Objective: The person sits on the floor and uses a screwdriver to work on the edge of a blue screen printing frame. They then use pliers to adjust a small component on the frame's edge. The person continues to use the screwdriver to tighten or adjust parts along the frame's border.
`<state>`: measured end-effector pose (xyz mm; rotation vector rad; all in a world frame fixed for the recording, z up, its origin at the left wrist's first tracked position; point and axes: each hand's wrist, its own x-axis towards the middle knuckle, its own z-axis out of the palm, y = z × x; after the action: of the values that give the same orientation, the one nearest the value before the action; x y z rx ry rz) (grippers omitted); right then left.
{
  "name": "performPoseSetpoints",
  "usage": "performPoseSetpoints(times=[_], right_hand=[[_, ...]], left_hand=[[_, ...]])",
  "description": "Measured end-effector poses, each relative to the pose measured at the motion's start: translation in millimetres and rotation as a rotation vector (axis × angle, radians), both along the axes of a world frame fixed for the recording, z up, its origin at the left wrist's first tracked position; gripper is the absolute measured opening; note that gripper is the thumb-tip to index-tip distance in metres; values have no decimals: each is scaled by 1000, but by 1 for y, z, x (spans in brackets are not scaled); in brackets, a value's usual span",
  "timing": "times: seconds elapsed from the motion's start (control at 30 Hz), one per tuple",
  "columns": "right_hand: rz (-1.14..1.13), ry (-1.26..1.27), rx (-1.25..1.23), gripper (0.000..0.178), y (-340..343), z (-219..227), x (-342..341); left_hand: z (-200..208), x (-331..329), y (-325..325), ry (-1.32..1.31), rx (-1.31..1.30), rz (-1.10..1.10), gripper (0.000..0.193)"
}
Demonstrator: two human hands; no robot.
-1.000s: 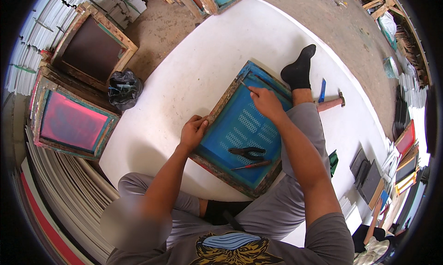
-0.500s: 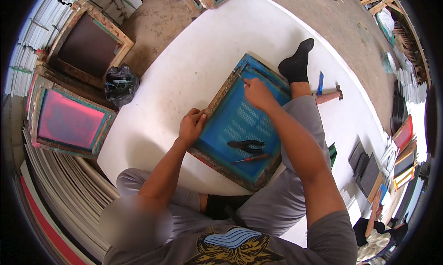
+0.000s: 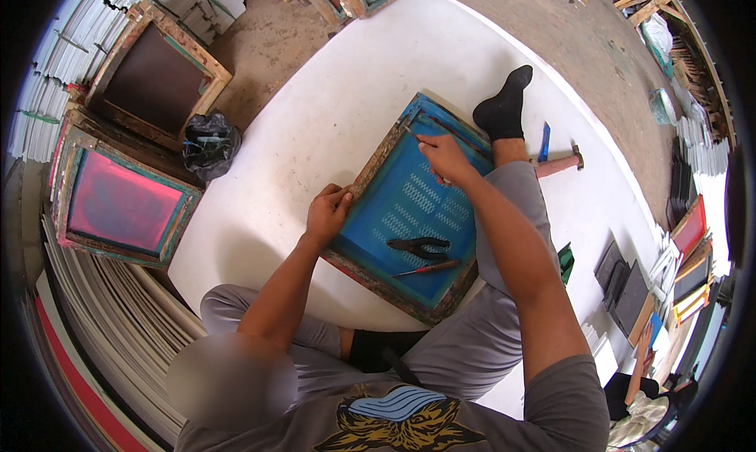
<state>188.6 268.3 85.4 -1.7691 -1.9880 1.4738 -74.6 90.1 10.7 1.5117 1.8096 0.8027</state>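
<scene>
A wooden screen-printing frame with blue mesh lies tilted across a white surface, against my right leg. My left hand grips its left rail, thumb on top. Near the frame's far left corner, my right hand is closed around a thin tool, mostly hidden by the fingers; a reddish bit shows below the palm and a slim tip points to the corner. On the near part of the mesh lie dark-handled pliers and, just below them, a slim tool with a red and dark handle.
Beyond my socked foot lie a blue cutter and a hammer. A black plastic bag and a pink-meshed frame stand at the left. Another person's arm shows at the lower right.
My right hand has turned slightly at the far left corner, and a reddish bit now shows beneath it. The left hand keeps its grip; the frame barely shifts in view.
</scene>
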Motion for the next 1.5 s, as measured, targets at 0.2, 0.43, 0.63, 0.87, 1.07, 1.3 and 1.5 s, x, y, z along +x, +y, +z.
performPoseSetpoints(times=[0.2,0.43,0.63,0.87,1.07,1.3,1.5], right_hand=[[107,-252,253,48,-18,-12,-11],[-402,371,-492,46,-2,-20,3],[-286,297,-286,43,-12,-27,3],[104,-104,364,41,1,-48,21],[381,-565,766,41,-2,-37,23],[247,-305,618,39,-1,-47,30],[160,-155,452,38,1,-32,24]], left_hand=[[-1,-2,-1,1,17,1,31],[-5,-5,-2,64,8,-10,31],[-1,-5,-2,-32,-28,16,33],[-7,-4,-2,-10,-12,14,34],[-7,-5,-2,6,-10,8,34],[-4,-4,0,45,-27,1,34],[-4,-3,0,69,-34,10,36]])
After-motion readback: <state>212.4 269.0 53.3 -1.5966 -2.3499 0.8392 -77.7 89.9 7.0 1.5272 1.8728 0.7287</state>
